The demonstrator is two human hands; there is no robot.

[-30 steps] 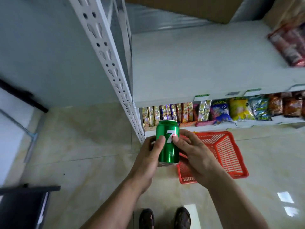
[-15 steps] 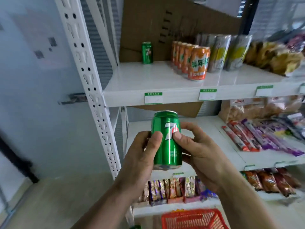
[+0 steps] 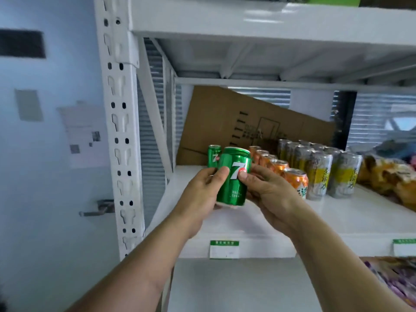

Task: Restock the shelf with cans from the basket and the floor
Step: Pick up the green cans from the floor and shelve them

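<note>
So, holding a green 7UP can (image 3: pixel 234 176) in both hands over the front-left part of the white shelf (image 3: pixel 258 221), slightly tilted, top leaning back to the right. Left hand (image 3: pixel 202 192) wrapped round the can's left side, thumb across the front; right hand (image 3: pixel 267 192) clamped on the right side, thumb pressed on the logo. Not touching the board yet, as far as can be told.

Working left to right from the grip: just behind and left of it, a second green can (image 3: pixel 213 155) already standing upright at the back. Best bet: straighten up first, then set down directly in front of that one to start a tidy row. Immediately right of the grip, a line of orange cans (image 3: pixel 295 182), close to the right knuckles, so worth keeping that hand tucked and releasing it first. Further right, the tall silver-yellow cans (image 3: pixel 319 174), well clear. Label facing out already, so no twisting needed.
</note>
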